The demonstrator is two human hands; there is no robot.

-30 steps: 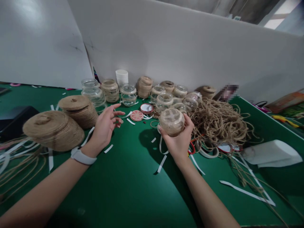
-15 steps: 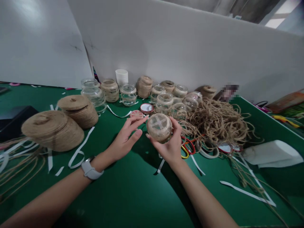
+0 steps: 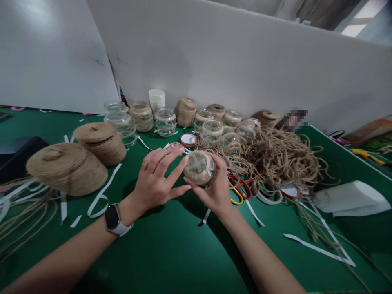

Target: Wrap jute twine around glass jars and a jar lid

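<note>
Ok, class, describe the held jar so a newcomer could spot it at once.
Find the green table, then the right hand above it. The jar in its grip differs from the jars behind: it alone shows a pale cross.

right hand (image 3: 216, 188): holding glass jar (image 3: 198, 166) | left hand (image 3: 154, 179): alongside jar | twine (image 3: 283, 158): heaped rightward

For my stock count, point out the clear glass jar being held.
It's the round clear glass jar showing a pale cross, held in the right hand; the other clear glass jars sit farther back on the green tabletop.
</note>
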